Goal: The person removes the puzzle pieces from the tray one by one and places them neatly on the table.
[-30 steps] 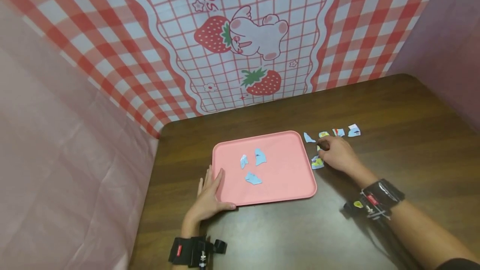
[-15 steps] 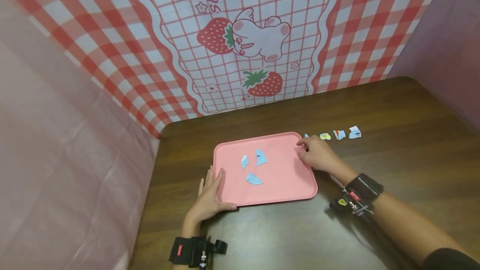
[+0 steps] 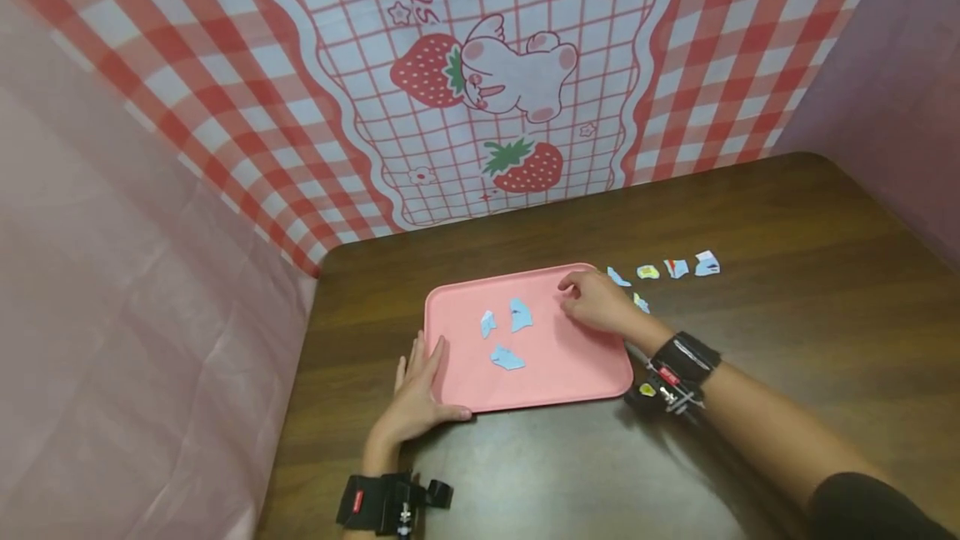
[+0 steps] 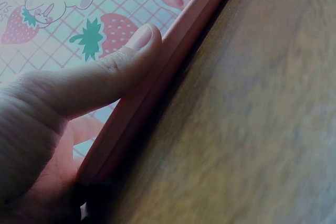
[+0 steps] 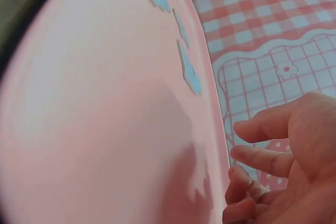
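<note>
A pink tray (image 3: 465, 394) lies on the table, holding three flat, irregular light-blue picture pieces: an upper right one (image 3: 521, 315), a small one (image 3: 488, 323) and a lower one (image 3: 507, 357). My left hand (image 3: 412, 407) rests at its near left corner, fingers spread along the left rim. The left thumb (image 4: 121, 72) lies straight along the tray's front edge. Over the right part of the tray hovers my right hand (image 3: 596, 302), fingers loosely bent. Nothing shows between its thumb and fingertips (image 5: 244, 129) in the right wrist view.
Right of the tray, a row of several picture pieces (image 3: 677, 268) lies on the wooden table (image 3: 787, 273), with another piece (image 3: 641, 302) just below. My right forearm crosses the tray's right edge. A strawberry-print cloth (image 3: 517, 107) hangs behind the table.
My right hand has moved left from the pieces beside the tray to above the tray's right part. The left hand, the tray and its three pieces stay put.
</note>
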Tool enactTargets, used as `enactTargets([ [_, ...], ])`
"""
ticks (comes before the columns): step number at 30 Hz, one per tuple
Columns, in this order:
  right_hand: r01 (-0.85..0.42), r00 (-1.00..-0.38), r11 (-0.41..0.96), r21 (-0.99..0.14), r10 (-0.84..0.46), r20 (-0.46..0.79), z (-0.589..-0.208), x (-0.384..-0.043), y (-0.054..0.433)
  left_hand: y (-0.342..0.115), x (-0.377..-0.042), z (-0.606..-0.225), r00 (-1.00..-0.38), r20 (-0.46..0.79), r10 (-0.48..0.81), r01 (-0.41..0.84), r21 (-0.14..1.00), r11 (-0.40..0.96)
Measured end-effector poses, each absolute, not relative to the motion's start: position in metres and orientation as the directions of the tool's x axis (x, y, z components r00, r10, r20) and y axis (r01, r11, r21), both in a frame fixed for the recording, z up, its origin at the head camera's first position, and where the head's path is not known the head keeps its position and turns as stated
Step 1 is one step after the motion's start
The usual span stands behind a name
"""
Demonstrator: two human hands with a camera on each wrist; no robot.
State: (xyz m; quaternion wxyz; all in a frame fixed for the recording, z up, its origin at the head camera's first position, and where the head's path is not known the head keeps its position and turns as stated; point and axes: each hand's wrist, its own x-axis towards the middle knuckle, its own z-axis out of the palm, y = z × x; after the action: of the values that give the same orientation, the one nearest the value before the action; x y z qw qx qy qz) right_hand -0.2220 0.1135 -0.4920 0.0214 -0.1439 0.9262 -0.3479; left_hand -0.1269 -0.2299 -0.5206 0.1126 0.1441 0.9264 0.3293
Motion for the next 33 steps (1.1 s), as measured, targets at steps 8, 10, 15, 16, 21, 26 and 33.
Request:
enactTargets([
  [8, -0.217, -0.944, 0.702, -0.679, -0.329, -0.039, -0.496, -0.23, 0.082, -0.229, -0.126, -0.52, -0.932, -0.108, 0.346, 0.195, 0.653, 0.731],
  [10, -0.216, -0.942, 0.707, -0.674, -0.333, -0.048, -0.499, -0.231, 0.076, -0.228, -0.126, -0.52, -0.932, -0.109, 0.345, 0.193, 0.657, 0.729],
  [15, -0.217, -0.942, 0.726, -0.652, -0.331, -0.055, -0.504, -0.233, 0.064, -0.227, -0.125, -0.517, -0.932, -0.119, 0.342, 0.188, 0.649, 0.737],
  [16, -0.22, -0.941, 0.727, -0.65, -0.333, -0.054, -0.504, -0.234, 0.062, -0.227, -0.125, -0.517, -0.932, -0.118, 0.343, 0.189, 0.648, 0.738],
  [21, -0.219, -0.944, 0.753, -0.62, -0.324, -0.06, -0.505, -0.233, 0.055, -0.228, -0.127, -0.517, -0.932, -0.116, 0.344, 0.196, 0.636, 0.746],
  [26, -0.18, -0.952, 0.789, -0.588, -0.291, -0.099, -0.506, -0.232, 0.05, -0.228, -0.127, -0.516, -0.93, -0.117, 0.347, 0.198, 0.638, 0.744],
  [33, -0.156, -0.959, 0.759, -0.632, -0.269, -0.086, -0.506, -0.232, 0.045, -0.229, -0.127, -0.514, -0.933, -0.117, 0.341, 0.19, 0.644, 0.741],
])
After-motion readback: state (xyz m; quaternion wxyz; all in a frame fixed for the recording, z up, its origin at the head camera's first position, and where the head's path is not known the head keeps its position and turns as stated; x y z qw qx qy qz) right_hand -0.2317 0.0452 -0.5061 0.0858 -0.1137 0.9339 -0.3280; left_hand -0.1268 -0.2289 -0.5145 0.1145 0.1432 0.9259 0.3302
